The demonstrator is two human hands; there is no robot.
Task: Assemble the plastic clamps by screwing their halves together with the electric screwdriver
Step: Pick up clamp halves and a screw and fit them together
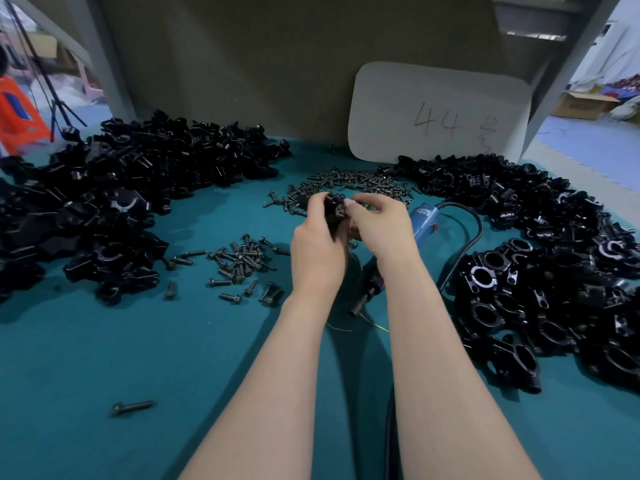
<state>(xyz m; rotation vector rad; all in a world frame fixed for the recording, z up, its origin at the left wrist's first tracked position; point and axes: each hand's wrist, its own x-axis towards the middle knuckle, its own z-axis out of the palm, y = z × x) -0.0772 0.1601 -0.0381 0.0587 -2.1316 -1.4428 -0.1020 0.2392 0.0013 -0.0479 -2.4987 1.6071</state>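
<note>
Both hands meet above the middle of the teal table (pixel 104 341). My left hand (pixel 317 237) grips a black plastic clamp (pixel 334 211), mostly hidden by its fingers. My right hand (pixel 377 223) pinches at the clamp's top, where a screw head seems to sit; the fingers hide the rest. The blue electric screwdriver (pixel 424 220) lies on the table under my right wrist, its black tip (pixel 367 292) pointing toward me and its cord curving right. Black screws lie in a far pile (pixel 353 183) and a nearer pile (pixel 239 258).
Heaps of black clamp parts fill the left (pixel 121 188) and right (pixel 554 258) of the table. A white card marked 44 (pixel 440 112) leans on the back wall. One loose screw (pixel 131 407) lies near the front left. A person in orange stands at far left.
</note>
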